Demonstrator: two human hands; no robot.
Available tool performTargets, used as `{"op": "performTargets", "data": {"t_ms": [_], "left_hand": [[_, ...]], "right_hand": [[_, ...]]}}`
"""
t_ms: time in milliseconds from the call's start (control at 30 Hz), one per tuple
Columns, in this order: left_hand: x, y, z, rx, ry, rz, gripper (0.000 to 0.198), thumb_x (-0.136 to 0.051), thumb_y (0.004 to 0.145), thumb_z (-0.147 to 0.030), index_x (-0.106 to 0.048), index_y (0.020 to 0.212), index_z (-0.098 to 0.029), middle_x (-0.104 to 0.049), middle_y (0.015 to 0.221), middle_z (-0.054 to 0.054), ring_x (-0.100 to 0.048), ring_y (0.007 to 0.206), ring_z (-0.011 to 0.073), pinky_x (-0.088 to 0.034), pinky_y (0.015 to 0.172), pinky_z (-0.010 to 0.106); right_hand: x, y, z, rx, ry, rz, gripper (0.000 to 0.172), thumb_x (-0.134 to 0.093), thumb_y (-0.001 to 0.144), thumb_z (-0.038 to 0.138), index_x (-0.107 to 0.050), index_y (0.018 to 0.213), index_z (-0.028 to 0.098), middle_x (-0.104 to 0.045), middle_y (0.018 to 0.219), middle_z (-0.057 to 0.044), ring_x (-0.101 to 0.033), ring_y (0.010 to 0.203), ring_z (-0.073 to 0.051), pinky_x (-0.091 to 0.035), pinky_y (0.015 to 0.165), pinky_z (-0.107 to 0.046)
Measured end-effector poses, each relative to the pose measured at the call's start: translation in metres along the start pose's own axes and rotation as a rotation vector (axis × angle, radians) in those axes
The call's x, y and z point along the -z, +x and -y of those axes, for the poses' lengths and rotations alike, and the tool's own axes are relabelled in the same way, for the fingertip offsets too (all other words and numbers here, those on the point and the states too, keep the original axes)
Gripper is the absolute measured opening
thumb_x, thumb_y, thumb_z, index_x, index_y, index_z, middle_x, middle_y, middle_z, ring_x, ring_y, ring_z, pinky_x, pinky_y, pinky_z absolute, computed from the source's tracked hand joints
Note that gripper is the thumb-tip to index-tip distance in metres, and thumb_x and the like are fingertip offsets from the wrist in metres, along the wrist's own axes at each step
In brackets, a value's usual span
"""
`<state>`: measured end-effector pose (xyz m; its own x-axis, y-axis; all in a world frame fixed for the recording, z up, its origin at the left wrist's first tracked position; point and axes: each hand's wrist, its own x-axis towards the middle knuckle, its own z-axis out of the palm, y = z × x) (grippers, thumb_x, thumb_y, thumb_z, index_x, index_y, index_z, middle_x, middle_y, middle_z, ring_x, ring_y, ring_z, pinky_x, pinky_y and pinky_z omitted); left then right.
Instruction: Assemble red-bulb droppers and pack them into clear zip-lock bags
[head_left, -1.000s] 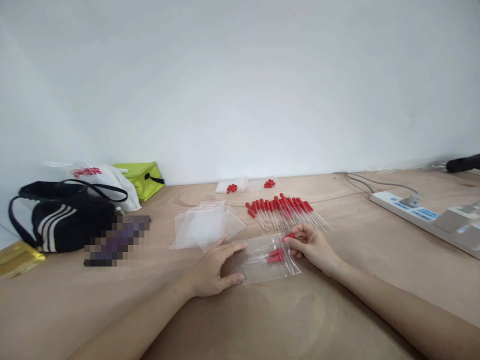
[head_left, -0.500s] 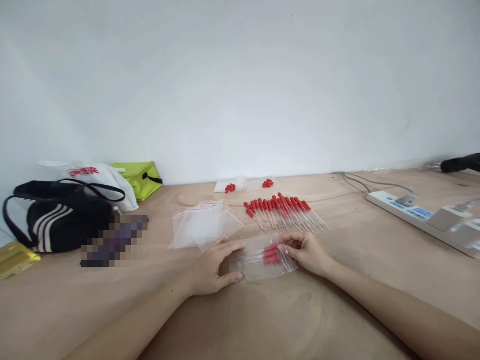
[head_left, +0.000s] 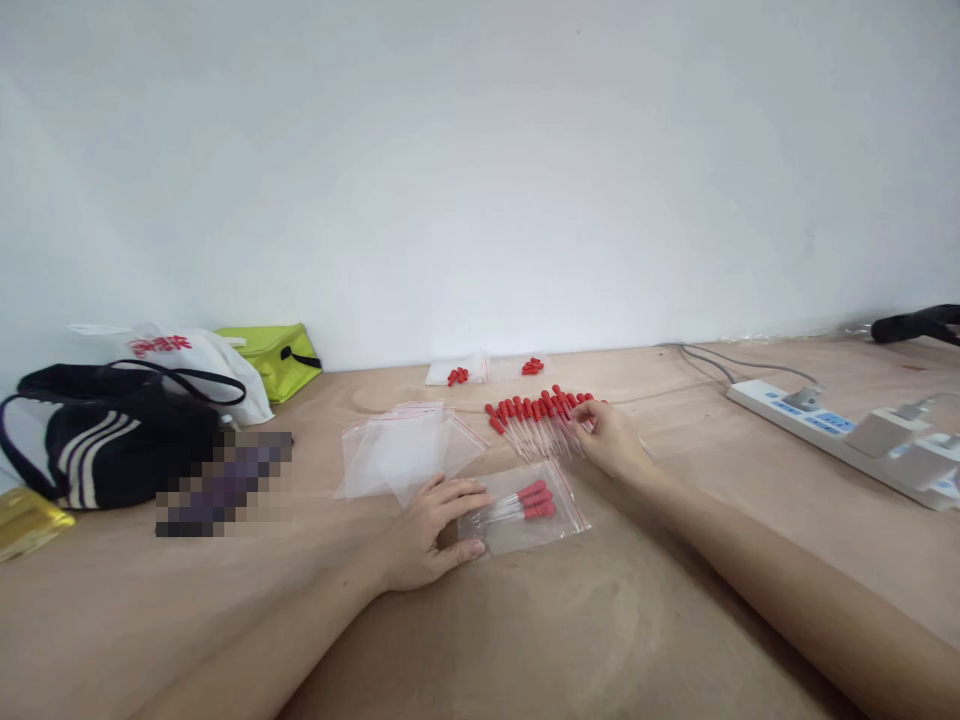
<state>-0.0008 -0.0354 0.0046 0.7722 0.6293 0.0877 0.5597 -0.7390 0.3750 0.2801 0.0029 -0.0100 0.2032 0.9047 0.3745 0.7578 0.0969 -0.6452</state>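
A clear zip bag (head_left: 517, 540) lies flat in front of me with several red-bulbed droppers (head_left: 536, 498) inside. My left hand (head_left: 435, 530) rests at the bag's left end, thumb and fingers spread and pressing on it. Beyond the bag, a row of droppers (head_left: 536, 415) with red bulbs and clear stems fans across the table. My right hand (head_left: 611, 440) is at the right part of this row, its fingers pinched around a dropper whose stem is mostly hidden. Just left of the row sits a stack of flat clear zip bags (head_left: 405, 450).
Two bags with small red bulbs (head_left: 457, 377) lie by the wall. At right stands a white power strip (head_left: 832, 430) with plugs and grey cables. Leftward are a black striped bag (head_left: 135, 450), a white bag (head_left: 217, 365), a green bag (head_left: 270, 360) and a blurred-out object (head_left: 232, 485).
My right hand has let go of the bag's open end and moved up to the dropper row. The bag now lies flatter, while my left hand stays on it.
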Motion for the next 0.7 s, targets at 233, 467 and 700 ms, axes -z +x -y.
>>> {"op": "performTargets", "data": {"t_ms": [233,467,700], "left_hand": [[0.001,0.000,-0.001,-0.015,0.037,0.031,0.034,-0.047,0.083,-0.037,-0.050,0.117,-0.035,-0.044,0.129,0.003,-0.037,0.120,0.0247,-0.018,0.101,0.049],[0.002,-0.001,-0.004,0.002,0.030,0.040,0.035,-0.048,0.083,-0.038,-0.050,0.117,-0.031,-0.044,0.128,0.005,-0.036,0.120,0.0242,-0.017,0.101,0.049],[0.002,-0.001,-0.004,-0.003,0.024,0.047,0.041,-0.045,0.084,-0.040,-0.042,0.122,-0.027,-0.043,0.129,0.005,-0.036,0.121,0.0226,-0.015,0.103,0.048]], "right_hand": [[-0.016,0.054,0.009,-0.251,-0.224,-0.049,0.035,-0.051,0.072,0.035,-0.062,0.099,0.016,-0.056,0.105,-0.013,-0.058,0.087,-0.021,-0.041,0.076,-0.029],[-0.025,0.065,0.012,-0.330,-0.148,-0.061,0.024,-0.054,0.068,0.037,-0.067,0.080,0.021,-0.065,0.091,-0.008,-0.060,0.082,-0.022,-0.042,0.066,-0.028],[0.009,0.065,0.006,-0.286,0.008,-0.168,0.027,-0.047,0.074,0.036,-0.061,0.082,0.015,-0.065,0.083,-0.009,-0.059,0.076,-0.018,-0.042,0.061,-0.026]]}}
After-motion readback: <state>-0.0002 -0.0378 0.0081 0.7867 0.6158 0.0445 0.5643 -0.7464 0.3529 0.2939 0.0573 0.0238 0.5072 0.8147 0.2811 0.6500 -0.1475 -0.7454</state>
